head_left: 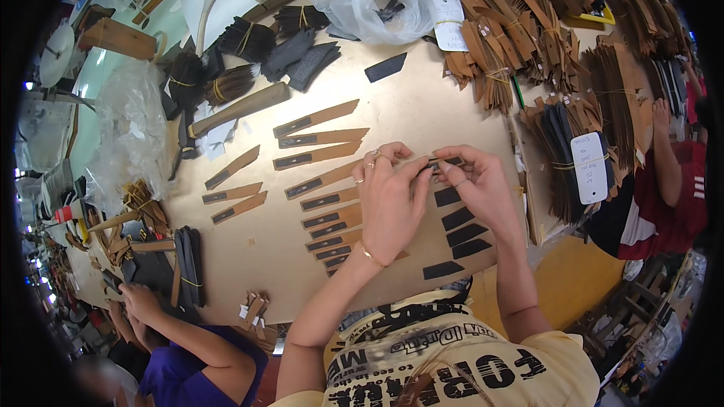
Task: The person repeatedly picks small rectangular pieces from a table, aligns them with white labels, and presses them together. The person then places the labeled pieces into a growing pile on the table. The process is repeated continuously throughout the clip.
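Fingers of the left hand (pixel 392 200) and the right hand (pixel 483 188) meet at their tips, both pinching a small dark piece (pixel 433 167) held above the table (pixel 249 264); the fingers hide part of its outline. A gold-coloured bracelet (pixel 372 256) circles the left wrist.

Just left of the left hand runs a column of tan strips (pixel 323 203), each with a dark patch at one end. Below the right hand lie slant-ended dark pieces (pixel 457 218), set out one under another. Three more tan-and-dark strips (pixel 320 138) lie farther up, and three shorter ones (pixel 232 194) farther left. Beyond them rest a hammer (pixel 240 108), tied black bundles (pixel 247 38) and a translucent plastic bag (pixel 385 9). Brown bundles (pixel 486 56) crowd the upper right. At lower left, a co-worker's hand (pixel 141 303) reaches over the table's edge.
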### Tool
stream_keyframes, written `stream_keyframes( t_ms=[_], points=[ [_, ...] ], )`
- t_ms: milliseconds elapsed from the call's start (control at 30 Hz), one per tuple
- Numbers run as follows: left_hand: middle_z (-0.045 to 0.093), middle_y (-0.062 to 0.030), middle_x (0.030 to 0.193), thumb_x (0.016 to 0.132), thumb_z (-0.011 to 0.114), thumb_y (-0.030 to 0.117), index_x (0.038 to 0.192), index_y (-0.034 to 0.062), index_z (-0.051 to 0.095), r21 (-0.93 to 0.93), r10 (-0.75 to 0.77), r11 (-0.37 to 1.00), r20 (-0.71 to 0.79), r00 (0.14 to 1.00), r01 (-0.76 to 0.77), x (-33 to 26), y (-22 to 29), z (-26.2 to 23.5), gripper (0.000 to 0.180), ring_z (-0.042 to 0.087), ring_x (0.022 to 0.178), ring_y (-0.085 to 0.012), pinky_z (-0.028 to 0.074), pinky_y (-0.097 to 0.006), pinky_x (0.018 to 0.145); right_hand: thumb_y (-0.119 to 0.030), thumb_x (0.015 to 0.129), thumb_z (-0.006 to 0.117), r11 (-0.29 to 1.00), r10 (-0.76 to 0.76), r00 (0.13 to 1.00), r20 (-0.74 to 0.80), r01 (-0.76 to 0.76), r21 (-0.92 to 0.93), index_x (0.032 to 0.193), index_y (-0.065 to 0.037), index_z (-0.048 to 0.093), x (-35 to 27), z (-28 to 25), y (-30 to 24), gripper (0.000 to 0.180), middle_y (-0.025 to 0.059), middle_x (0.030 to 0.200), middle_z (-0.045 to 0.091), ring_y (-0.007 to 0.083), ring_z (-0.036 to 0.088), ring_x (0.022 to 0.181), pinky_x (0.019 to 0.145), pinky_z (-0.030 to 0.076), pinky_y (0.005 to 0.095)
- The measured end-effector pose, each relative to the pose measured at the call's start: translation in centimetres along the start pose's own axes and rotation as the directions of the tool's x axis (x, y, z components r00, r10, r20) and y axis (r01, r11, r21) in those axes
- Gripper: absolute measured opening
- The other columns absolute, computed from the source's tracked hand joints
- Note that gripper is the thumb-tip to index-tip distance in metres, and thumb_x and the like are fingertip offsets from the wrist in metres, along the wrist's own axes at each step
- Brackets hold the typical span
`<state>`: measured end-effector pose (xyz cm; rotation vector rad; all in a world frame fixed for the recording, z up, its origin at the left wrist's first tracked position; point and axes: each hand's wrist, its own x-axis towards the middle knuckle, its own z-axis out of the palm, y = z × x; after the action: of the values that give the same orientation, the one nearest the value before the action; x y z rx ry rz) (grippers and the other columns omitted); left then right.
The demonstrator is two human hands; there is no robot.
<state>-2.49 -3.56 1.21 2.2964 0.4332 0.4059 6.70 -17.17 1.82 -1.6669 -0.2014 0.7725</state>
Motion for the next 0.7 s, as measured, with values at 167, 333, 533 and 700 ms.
stream_keyframes(
  t_ms=[167, 333, 533, 700],
  points=[
    [0.064, -0.0002, 0.099, 0.080, 0.075, 0.014, 0.089, 0.0111, 0.072, 0.374, 0.279, 0.899, -0.089, 0.956, -0.227, 0.1, 0.1, 0.8, 0.010, 0.057, 0.094, -0.0200, 0.033, -0.040, 0.090, 0.001, 0.092, 0.060, 1.000, -0.004, 1.000, -0.007, 0.004, -0.003, 0.113, 0.008, 0.066, 0.0, 0.0, 0.1, 0.022, 0.0049, 0.090, 0.069, 0.0076, 0.065, 0.078, 0.071, 0.054, 0.0207],
    [0.065, 0.0008, 0.096, 0.077, 0.074, 0.013, 0.084, 0.0133, 0.067, 0.403, 0.297, 0.889, -0.148, 0.943, -0.217, 0.5, -0.1, 0.0, 0.009, 0.058, 0.093, -0.0194, 0.032, -0.039, 0.090, 0.000, 0.093, 0.060, 0.999, -0.040, 0.999, -0.027, 0.039, -0.024, 0.113, 0.007, 0.066, 0.0, 0.2, 0.3, 0.022, 0.0058, 0.091, 0.069, 0.0094, 0.066, 0.080, 0.072, 0.054, 0.0228],
    [0.066, -0.0044, 0.081, 0.085, 0.067, 0.018, 0.083, 0.0108, 0.064, 0.499, 0.049, 0.820, -0.549, 0.835, 0.280, 2.6, -9.0, -9.4, 0.008, 0.061, 0.078, -0.0254, 0.036, -0.040, 0.082, -0.003, 0.096, 0.058, 0.996, 0.002, 1.000, -0.031, -0.004, -0.086, 0.111, 0.004, 0.066, -0.3, 0.2, -0.2, 0.019, 0.0048, 0.086, 0.067, 0.0078, 0.063, 0.078, 0.072, 0.051, 0.0211],
    [0.068, -0.0145, 0.100, 0.092, 0.060, 0.015, 0.095, 0.0022, 0.069, 0.617, -0.224, 0.444, -0.626, 0.747, 0.650, 1.9, -16.5, -18.6, 0.016, 0.064, 0.093, -0.0295, 0.042, -0.045, 0.087, -0.002, 0.096, 0.057, 0.995, -0.001, 1.000, -0.023, -0.001, -0.100, 0.112, 0.005, 0.065, -0.1, 0.3, -0.3, 0.020, 0.0054, 0.089, 0.067, 0.0084, 0.063, 0.077, 0.072, 0.051, 0.0212]
  ],
)
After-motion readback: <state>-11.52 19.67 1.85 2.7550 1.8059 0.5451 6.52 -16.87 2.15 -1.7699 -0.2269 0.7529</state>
